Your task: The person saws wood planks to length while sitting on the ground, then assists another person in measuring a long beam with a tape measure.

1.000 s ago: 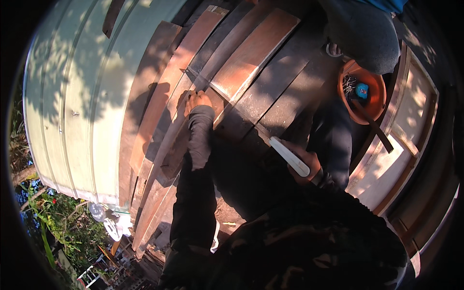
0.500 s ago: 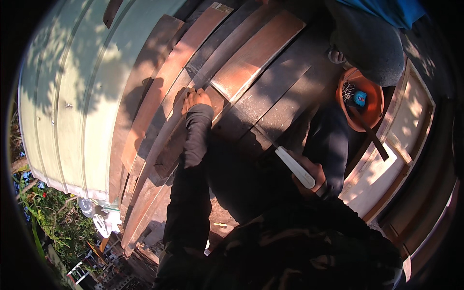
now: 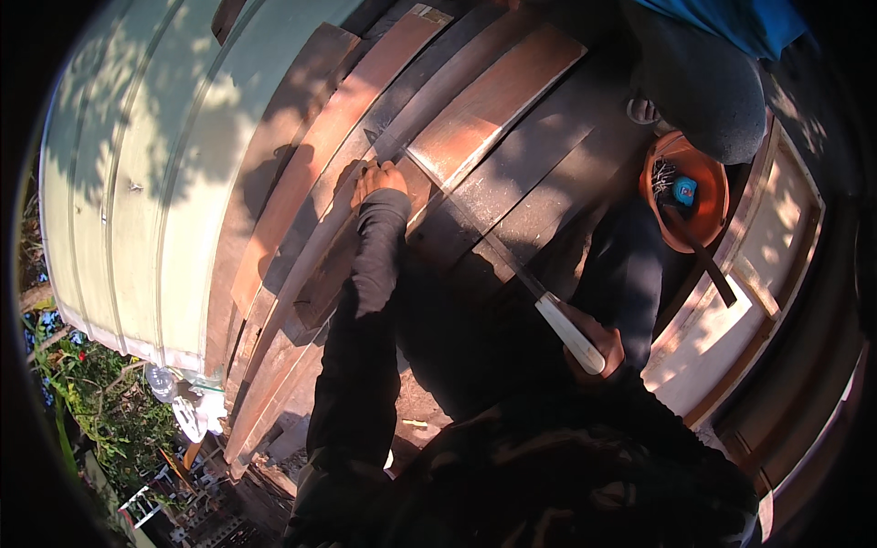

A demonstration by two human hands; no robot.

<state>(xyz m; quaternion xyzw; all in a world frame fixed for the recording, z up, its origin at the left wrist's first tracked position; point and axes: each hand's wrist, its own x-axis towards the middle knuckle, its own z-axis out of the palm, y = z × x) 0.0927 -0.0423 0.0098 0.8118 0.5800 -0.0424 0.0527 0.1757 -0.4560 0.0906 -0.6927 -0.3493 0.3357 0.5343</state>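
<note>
My right hand (image 3: 605, 351) is wrapped around the white handle (image 3: 568, 331) of a handsaw. The saw's narrow blade (image 3: 507, 258) slants up and left to the long, narrow wooden plank (image 3: 427, 107). Just above the blade's far end, my left hand (image 3: 379, 181) presses on that plank, fingers curled over its edge. Shade and the hand partly hide where blade meets wood. A short reddish board (image 3: 498, 96) lies to the right of the plank.
More planks (image 3: 338, 110) lie on the left beside a pale ribbed metal sheet (image 3: 137, 228). At the right, an orange bowl (image 3: 722, 196) holds nails and a blue tape measure (image 3: 683, 189), near a wooden frame (image 3: 808, 196). Another person's knee (image 3: 708, 100) is at the upper right.
My right hand has drawn the saw back, down and right, so more blade shows beside the handle. My left hand stays on the plank. The whole view has shifted slightly.
</note>
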